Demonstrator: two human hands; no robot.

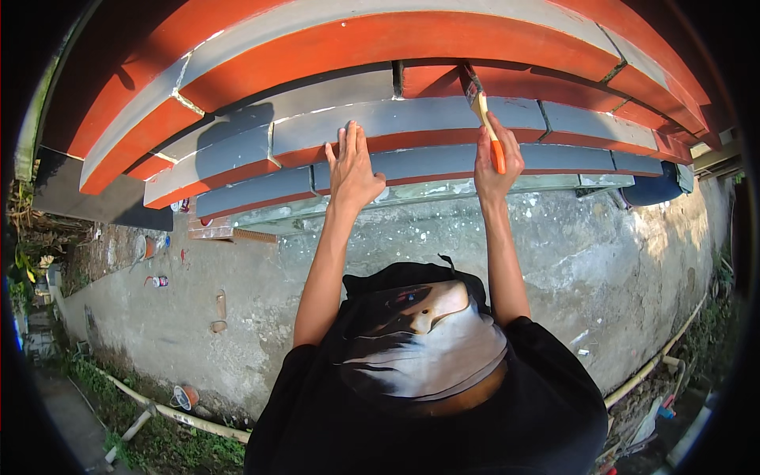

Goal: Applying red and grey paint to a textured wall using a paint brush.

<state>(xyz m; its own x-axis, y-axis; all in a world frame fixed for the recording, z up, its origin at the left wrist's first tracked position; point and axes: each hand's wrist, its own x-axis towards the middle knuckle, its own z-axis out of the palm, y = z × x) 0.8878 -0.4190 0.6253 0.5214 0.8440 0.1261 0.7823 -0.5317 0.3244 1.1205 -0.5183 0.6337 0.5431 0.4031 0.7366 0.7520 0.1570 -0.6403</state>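
In my right hand (pixel 499 157) is a paintbrush (pixel 484 113) with a pale wooden and orange handle. Its bristles point up and meet a red-orange painted board (pixel 427 81), just beneath a wider orange board (pixel 380 44) that shades it. My left hand (pixel 352 169) rests with fingers spread against a grey board with a red lower edge (pixel 409 119), holding nothing. Dark gaps part the board sections. Below lies another blue-grey board (pixel 415 163).
A weathered pale-green ledge (pixel 439 196) runs under the boards. On the concrete ground (pixel 415 231) lie a small can (pixel 159 281) and sandals (pixel 219 314). A bucket (pixel 186 398) stands near a bamboo pole (pixel 190 420). At right is a blue drum (pixel 653 187).
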